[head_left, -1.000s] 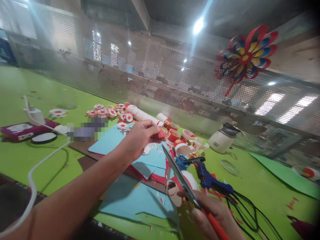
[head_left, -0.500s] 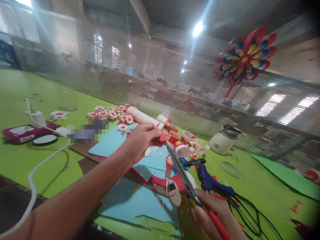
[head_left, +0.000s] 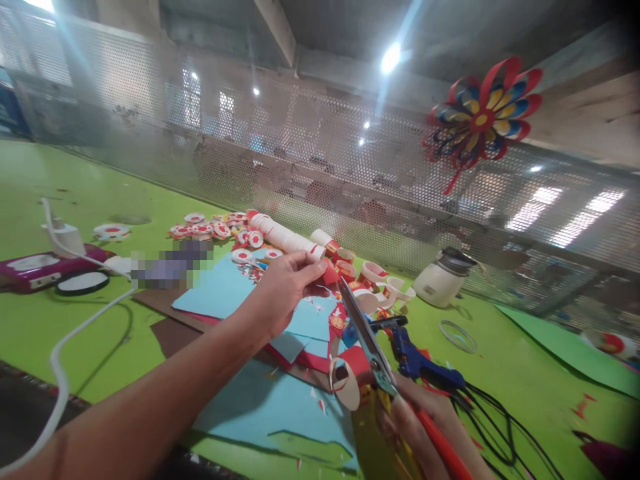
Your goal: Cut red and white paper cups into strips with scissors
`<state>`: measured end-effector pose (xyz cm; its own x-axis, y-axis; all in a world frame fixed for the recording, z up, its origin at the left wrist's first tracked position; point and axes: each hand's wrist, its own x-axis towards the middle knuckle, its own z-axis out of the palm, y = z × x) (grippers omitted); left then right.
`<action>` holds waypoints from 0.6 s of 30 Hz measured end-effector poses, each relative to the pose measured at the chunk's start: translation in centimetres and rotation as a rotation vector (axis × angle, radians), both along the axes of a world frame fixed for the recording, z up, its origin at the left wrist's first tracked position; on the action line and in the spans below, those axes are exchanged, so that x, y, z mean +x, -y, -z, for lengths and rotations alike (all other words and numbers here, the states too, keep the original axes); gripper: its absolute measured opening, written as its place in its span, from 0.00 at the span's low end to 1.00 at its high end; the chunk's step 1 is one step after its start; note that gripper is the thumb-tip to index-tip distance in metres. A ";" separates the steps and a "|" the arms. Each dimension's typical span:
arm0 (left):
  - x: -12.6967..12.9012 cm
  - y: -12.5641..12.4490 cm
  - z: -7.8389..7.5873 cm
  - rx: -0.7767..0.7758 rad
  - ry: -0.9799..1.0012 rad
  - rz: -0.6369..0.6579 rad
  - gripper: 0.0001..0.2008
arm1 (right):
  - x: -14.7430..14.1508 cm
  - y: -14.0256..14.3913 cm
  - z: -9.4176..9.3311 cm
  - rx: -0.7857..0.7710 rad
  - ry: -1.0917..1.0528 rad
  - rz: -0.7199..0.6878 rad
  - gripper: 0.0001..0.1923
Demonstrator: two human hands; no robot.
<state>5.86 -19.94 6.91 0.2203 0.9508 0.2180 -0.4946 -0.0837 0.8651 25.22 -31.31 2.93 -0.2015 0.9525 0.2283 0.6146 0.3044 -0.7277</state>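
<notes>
Desk (head_left: 30,330) is green and spans the frame. At left edge: purple box (head_left: 45,275), white plug (head_left: 63,240) on top; black-rimmed disc (head_left: 83,283) beside it. Left of centre: pile of red-and-white discs (head_left: 203,229); below it, light-blue sheets (head_left: 215,287). Centre: left hand (head_left: 287,283) above the sheets, its grip pinched on small red piece (head_left: 330,273), thumb against fingers. The piece is near frame centre, in front of white paper cups and red ones, blade tips of scissors (head_left: 363,330) just beside it; cannot tell whether they touch. Lower right of centre: right hand (head_left: 417,417), its grip closed around the scissors' orange-red handle, blades pointing up and left. Further right: blue glue gun (head_left: 420,363), cream jug (head_left: 440,283), paper flower (head_left: 483,120) at upper right, green sheet (head_left: 565,347) at right edge.
</notes>
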 end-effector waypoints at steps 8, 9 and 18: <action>1.0 0.6 0.6 -0.039 0.082 -0.023 0.06 | -0.4 -0.1 1.1 -0.040 -0.077 0.081 0.27; 1.1 0.6 0.7 -0.037 0.089 -0.032 0.06 | -0.5 -0.1 1.1 -0.030 -0.084 0.085 0.27; 1.7 0.8 1.1 -0.025 0.146 -0.109 0.06 | -0.7 0.0 1.1 0.009 -0.071 0.122 0.28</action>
